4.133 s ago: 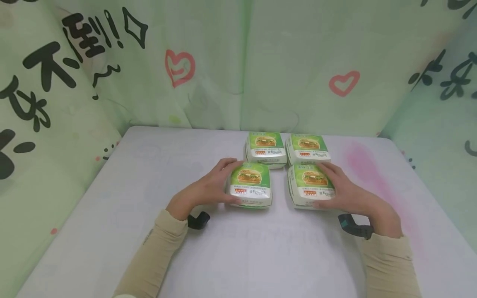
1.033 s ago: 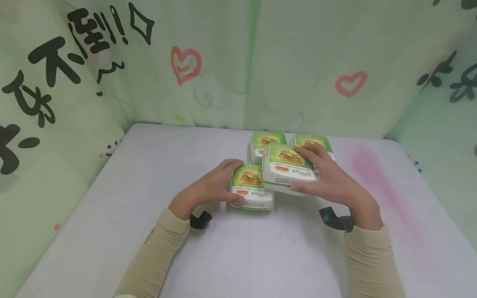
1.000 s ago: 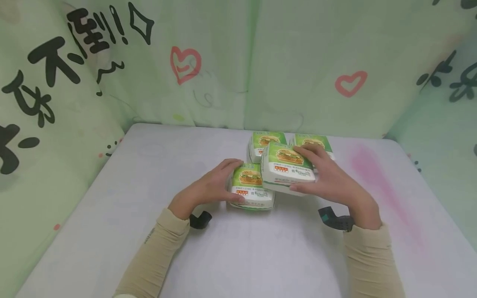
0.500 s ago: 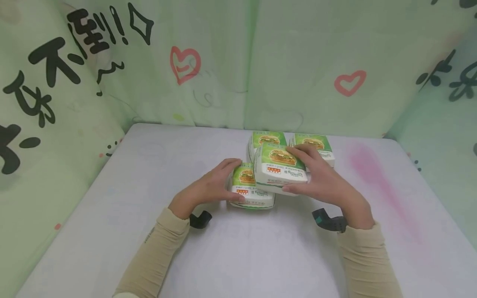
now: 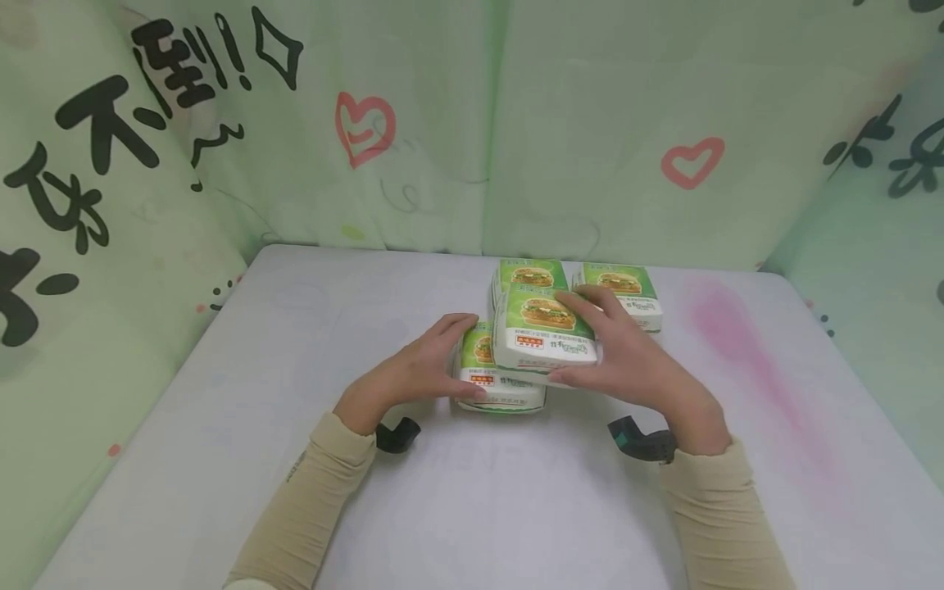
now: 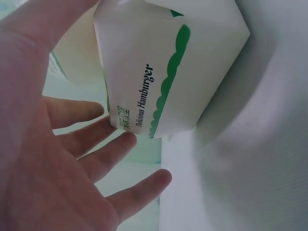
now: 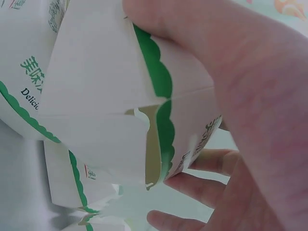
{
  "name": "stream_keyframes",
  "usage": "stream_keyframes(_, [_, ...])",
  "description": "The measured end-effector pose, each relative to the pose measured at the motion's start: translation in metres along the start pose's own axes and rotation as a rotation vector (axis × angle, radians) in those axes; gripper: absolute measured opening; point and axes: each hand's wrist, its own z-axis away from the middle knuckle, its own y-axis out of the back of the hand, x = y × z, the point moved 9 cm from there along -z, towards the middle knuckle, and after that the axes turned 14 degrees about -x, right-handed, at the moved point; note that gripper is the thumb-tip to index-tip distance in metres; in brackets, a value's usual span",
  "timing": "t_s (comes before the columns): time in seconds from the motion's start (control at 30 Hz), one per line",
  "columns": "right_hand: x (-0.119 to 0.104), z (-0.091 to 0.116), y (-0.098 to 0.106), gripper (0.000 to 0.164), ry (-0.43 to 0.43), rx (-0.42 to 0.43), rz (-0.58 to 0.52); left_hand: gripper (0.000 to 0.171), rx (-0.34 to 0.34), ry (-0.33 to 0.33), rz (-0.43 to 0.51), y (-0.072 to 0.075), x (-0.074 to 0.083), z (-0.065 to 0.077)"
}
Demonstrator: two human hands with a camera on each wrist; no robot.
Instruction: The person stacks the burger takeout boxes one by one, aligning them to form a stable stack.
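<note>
A green-and-white hamburger box sits on the table, and my left hand grips its left side, thumb at the front and fingers toward the back. The left wrist view shows fingertips at that box's printed side. My right hand holds a second hamburger box by its right side, raised over the first and covering much of its top. Whether the two boxes touch is hard to tell. In the right wrist view the held box's white underside and open flap show.
Behind stand two more hamburger boxes, one at the back left, partly hidden by the held box, and one at the back right. A white cloth covers the table. Green curtains with drawings enclose the back and sides.
My right hand has lifted the front right box off the table and carried it left over the front left box, still drifting left in the last second. My left hand stays put.
</note>
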Motion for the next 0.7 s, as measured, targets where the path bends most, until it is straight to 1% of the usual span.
stream_keyframes(0.27, [-0.007, -0.001, 0.001, 0.102, 0.041, 0.047, 0.039, 0.112, -0.002, -0.027, -0.010, 0.001, 0.002, 0.000])
stream_keyframes(0.47, [-0.014, -0.002, -0.001, 0.100, 0.070, 0.070, 0.045, 0.112, -0.015, -0.003, -0.024, 0.001, 0.002, 0.000])
stream_keyframes(0.6, [-0.019, -0.004, -0.005, 0.098, 0.095, 0.067, 0.045, 0.115, 0.003, -0.005, -0.008, 0.004, 0.002, 0.002])
stream_keyframes(0.7, [-0.024, -0.005, -0.007, 0.098, 0.122, 0.074, 0.059, 0.121, 0.025, -0.008, 0.012, 0.008, 0.001, 0.005])
